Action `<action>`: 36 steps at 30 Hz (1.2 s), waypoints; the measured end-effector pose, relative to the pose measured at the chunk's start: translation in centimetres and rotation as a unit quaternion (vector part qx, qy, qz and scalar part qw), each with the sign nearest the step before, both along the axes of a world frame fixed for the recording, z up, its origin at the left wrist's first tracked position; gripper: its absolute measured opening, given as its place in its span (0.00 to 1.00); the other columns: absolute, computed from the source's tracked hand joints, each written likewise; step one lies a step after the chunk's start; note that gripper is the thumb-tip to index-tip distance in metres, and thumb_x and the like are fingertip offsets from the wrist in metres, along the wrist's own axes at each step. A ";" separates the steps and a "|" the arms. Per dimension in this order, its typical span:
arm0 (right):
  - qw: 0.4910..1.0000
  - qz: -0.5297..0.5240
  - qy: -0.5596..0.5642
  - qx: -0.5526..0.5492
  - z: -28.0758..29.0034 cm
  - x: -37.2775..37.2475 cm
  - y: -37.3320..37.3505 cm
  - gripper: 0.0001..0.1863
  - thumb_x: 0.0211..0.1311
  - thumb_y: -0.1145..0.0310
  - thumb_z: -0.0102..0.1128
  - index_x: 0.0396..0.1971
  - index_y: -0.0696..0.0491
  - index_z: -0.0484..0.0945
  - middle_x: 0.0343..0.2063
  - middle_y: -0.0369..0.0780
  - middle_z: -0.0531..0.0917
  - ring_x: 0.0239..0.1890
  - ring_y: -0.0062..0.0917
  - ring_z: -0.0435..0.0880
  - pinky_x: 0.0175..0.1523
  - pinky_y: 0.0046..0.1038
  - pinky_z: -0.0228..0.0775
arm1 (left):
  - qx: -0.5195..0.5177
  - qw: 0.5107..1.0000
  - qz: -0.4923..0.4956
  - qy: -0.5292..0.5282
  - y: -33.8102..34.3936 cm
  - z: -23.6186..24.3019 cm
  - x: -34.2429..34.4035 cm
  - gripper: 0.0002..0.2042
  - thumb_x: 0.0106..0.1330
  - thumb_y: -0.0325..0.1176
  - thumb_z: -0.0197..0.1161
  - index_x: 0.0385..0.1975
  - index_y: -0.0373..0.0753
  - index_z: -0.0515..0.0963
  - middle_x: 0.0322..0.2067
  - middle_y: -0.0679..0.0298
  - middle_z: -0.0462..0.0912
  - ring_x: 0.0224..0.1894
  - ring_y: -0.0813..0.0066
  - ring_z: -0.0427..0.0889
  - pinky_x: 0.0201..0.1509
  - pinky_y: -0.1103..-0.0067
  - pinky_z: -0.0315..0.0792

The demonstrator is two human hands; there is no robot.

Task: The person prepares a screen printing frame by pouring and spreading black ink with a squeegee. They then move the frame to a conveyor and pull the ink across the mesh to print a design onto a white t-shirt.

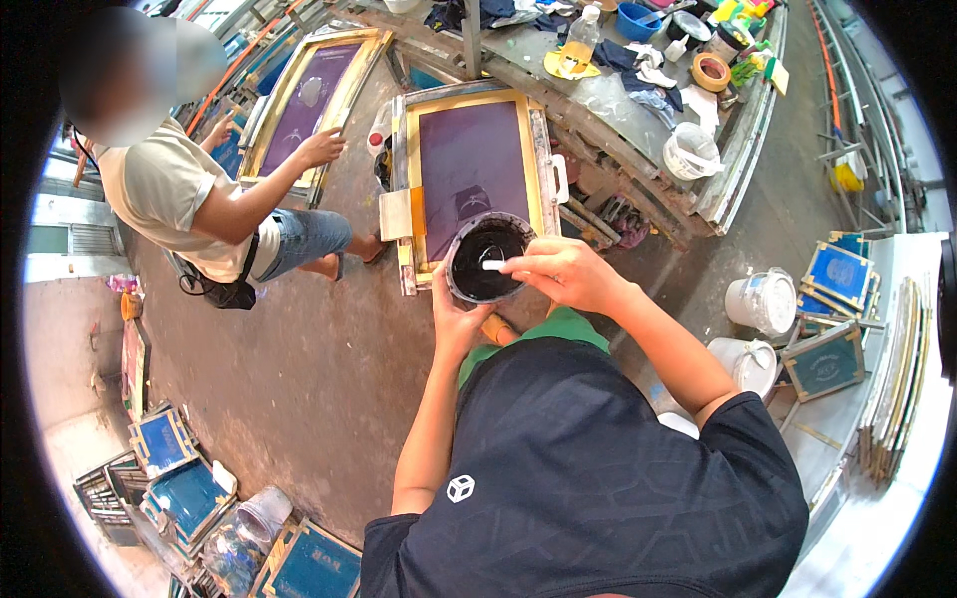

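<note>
The left hand (455, 321) grips a dark tub (485, 216), mouth up, by the framed screen (474, 159)'s near edge; the right hand (573, 275) pinches a white stick (492, 266) lying crosswise, pointing left.

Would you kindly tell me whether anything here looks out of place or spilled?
The table looks untidy: rags, a tape roll and a bottle lie jumbled together, and a smeared white tub stands near its corner. I see no spill around the dark pot in the left hand.
</note>
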State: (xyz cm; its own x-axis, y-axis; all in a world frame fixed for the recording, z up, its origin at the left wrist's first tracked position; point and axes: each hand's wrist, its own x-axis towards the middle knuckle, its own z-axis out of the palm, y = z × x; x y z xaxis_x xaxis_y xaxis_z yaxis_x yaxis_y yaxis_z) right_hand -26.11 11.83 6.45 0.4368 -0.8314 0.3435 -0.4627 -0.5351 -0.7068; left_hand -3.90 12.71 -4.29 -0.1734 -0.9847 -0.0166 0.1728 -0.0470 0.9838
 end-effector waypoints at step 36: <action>0.990 0.086 0.104 -0.048 2.0 -1.1 -2.8 0.07 0.64 0.65 0.62 0.38 0.49 0.86 0.27 0.39 0.79 0.35 0.34 0.82 0.41 0.35 0.74 | -0.012 1.000 -0.002 0.019 -0.9 0.5 1.5 0.47 0.44 0.26 0.81 0.66 0.38 0.60 0.62 0.58 0.70 0.64 0.65 0.72 0.69 0.67 0.68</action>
State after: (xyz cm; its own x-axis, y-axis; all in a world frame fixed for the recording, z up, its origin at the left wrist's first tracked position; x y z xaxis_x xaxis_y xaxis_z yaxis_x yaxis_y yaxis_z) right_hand -27.25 9.08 8.47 0.6382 -0.7070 0.3047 -0.4899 -0.6782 -0.5477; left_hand -2.36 11.81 -3.77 -0.1769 -0.9841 0.0143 0.2093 -0.0234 0.9776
